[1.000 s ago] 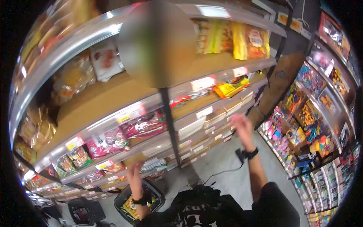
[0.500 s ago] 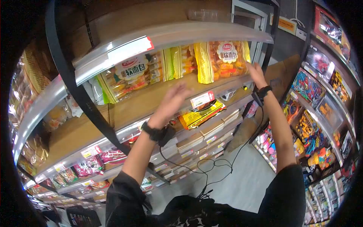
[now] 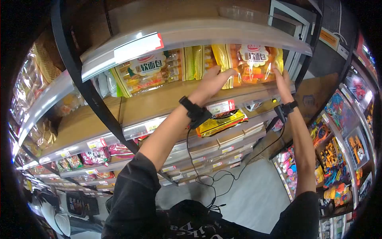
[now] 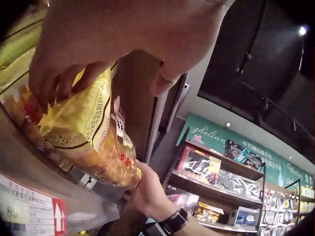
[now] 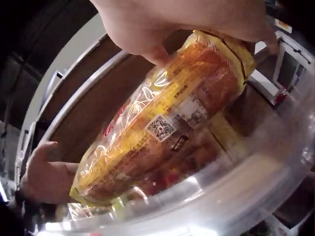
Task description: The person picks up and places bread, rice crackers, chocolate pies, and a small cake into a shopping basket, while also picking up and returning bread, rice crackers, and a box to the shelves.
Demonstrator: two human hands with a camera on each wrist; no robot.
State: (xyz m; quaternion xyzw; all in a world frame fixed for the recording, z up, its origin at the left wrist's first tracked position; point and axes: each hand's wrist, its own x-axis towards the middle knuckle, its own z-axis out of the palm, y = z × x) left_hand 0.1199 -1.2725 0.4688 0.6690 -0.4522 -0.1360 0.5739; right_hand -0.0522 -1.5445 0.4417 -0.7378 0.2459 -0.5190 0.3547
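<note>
A yellow-edged, clear bag of bread (image 3: 254, 65) leans at the right end of the shelf, with a white label on its front. My left hand (image 3: 213, 83) grips its left end; in the left wrist view the fingers (image 4: 64, 81) curl over the yellow wrapper end. At the opposite end, my right hand (image 3: 283, 84) holds the bag's edge, its thumb lying against the wrapper in the right wrist view. That view shows the bag's QR-coded side (image 5: 161, 129) tilted between both hands. Similar bread bags (image 3: 145, 71) stand to the left.
A clear plastic lip (image 3: 254, 95) with price tags runs along the shelf front. Below lies a yellow-and-black packet (image 3: 223, 124). Black upright posts (image 3: 93, 105) divide the shelving. Cables (image 3: 215, 179) hang from both wrists. Toy racks (image 3: 338, 155) stand to the right, and a black basket (image 3: 81, 203) is at lower left.
Both hands have risen from low and apart, up to the bread shelf. In the last half second the left hand has reached right onto the bread bag, and the right hand has taken its other end.
</note>
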